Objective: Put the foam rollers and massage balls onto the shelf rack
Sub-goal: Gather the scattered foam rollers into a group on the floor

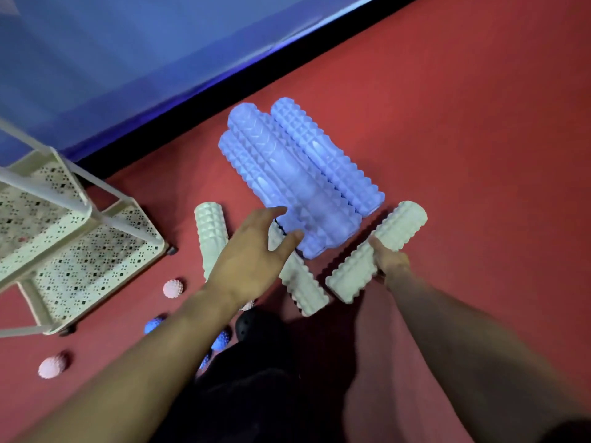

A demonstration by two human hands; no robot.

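Three blue foam rollers [297,177] lie stacked on the red floor at the centre. My right hand [388,259] grips a white ridged roller [379,251] to their right, lifted at a slant. My left hand [252,260] hovers open over a second white roller [300,282], fingers spread near the end of the blue pile. A third white roller [209,235] lies to the left. Pink spiky balls [173,288] [52,367] and blue spiky balls [153,324] sit on the floor at lower left. The white perforated shelf rack [80,260] stands at the left.
A blue wall with a black skirting strip [224,87] runs diagonally behind the rollers. My dark-clothed legs and a black shoe [252,324] fill the bottom centre. Open red floor stretches to the right.
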